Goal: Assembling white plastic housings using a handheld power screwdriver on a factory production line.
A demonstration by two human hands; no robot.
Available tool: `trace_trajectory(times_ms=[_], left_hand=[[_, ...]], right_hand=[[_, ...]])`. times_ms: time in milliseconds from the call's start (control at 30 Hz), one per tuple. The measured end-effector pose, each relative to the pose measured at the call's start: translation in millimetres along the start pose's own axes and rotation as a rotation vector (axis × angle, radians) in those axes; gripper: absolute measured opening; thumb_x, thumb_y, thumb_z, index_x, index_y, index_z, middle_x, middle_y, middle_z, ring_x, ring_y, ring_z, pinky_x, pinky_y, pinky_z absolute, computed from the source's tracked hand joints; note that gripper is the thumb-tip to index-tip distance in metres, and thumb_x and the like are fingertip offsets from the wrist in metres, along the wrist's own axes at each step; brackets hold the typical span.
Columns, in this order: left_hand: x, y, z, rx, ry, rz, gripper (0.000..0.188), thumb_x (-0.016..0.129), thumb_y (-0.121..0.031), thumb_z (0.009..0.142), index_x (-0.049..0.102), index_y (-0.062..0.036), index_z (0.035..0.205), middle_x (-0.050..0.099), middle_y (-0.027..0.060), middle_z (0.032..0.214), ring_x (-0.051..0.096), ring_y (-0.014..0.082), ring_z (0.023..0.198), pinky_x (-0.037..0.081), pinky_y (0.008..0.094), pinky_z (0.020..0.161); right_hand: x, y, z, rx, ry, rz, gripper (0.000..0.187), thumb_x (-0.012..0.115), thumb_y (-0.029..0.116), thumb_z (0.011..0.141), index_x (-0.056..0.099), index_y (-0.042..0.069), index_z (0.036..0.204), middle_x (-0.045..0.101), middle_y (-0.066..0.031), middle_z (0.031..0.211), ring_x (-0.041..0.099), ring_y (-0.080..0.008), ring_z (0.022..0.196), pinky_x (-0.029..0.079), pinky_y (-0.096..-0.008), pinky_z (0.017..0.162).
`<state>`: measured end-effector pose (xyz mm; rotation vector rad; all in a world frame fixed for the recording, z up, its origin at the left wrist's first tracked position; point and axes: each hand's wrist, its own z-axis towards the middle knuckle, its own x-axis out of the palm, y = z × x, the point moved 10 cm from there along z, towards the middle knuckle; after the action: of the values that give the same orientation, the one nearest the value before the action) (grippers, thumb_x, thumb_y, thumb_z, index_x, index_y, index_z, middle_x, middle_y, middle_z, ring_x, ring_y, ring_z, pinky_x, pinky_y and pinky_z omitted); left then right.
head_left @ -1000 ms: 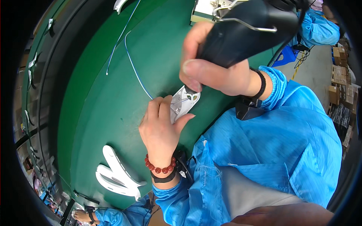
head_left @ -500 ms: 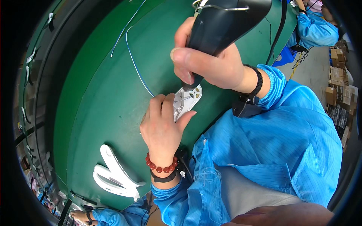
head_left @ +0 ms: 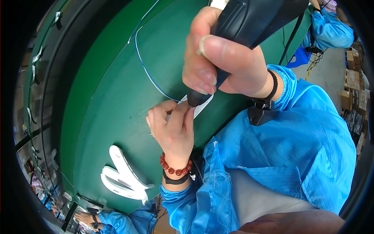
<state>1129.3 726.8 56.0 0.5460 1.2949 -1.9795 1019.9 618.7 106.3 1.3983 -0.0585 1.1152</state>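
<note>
White plastic part (head_left: 203,108) is mid-table, under both hands, mostly hidden by fingers & tool; it looks to be lying on the green table (head_left: 117,113), prob. b/c the flat top backs it up against a push from above. L hand (head_left: 172,123) is over its near-left side, thumb & forefinger tips brought together right by the tool's nose; can't tell what, if anything, is pinched between them. Prob. there to steady things at the contact spot.

R hand (head_left: 239,72) is wrapped round a black tool (head_left: 257,25), maybe an elec. screwdriver, fingers low near the nose, likely for finer aim. Nose points down at the part; exact contact is hidden.

Pose: R forearm comes in from the right, hand raised w/ the tool leaning up & right; L forearm comes up from below, wrist w/ red bead bracelet (head_left: 177,170) low, fingers bent.

Further out: thin blue-white wire (head_left: 146,70) runs from by the L fingers up the table; white curved pieces (head_left: 124,173) lie lower left, well apart from the hands. Co-worker's blue sleeve (head_left: 124,221) shows beyond, cartons (head_left: 351,78) far right.
</note>
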Motion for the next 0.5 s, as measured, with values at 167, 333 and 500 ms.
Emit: trace_trajectory(times_ms=[167,333,500], left_hand=[[-4.2,4.3,-3.1,-0.052,-0.04,-0.071,0.021,0.084,-0.007,0.071,0.074,-0.0094,0.09,0.059,0.0029,0.089,0.054,0.025,0.084,0.039,0.0379,0.076],[-2.8,9.3,-3.5,-0.079,-0.008,-0.072,0.022,0.083,-0.005,0.071,0.075,-0.0082,0.091,0.059,0.0026,0.085,0.055,0.024,0.082,0.038,0.0369,0.075],[-6.3,8.4,-3.5,-0.058,-0.03,-0.075,0.027,0.084,-0.008,0.071,0.075,-0.0086,0.097,0.06,0.0025,0.089,0.056,0.0235,0.084,0.039,0.037,0.077]], right_hand=[[17.0,7.9,-0.9,-0.112,0.107,-0.18,0.012,0.057,0.009,0.098,0.048,0.004,0.103,0.058,-0.0082,0.068,0.055,-0.016,0.055,0.047,-0.0308,0.052],[29.1,15.2,-5.1,-0.24,0.223,-0.273,0.02,0.061,0.016,0.099,0.046,0.005,0.106,0.059,-0.0079,0.072,0.053,-0.0134,0.054,0.046,-0.0297,0.049],[33.4,16.2,-9.5,-0.291,0.223,-0.429,0.026,0.067,0.013,0.095,0.046,0.002,0.105,0.059,-0.0084,0.073,0.053,-0.0128,0.055,0.044,-0.0283,0.05]])
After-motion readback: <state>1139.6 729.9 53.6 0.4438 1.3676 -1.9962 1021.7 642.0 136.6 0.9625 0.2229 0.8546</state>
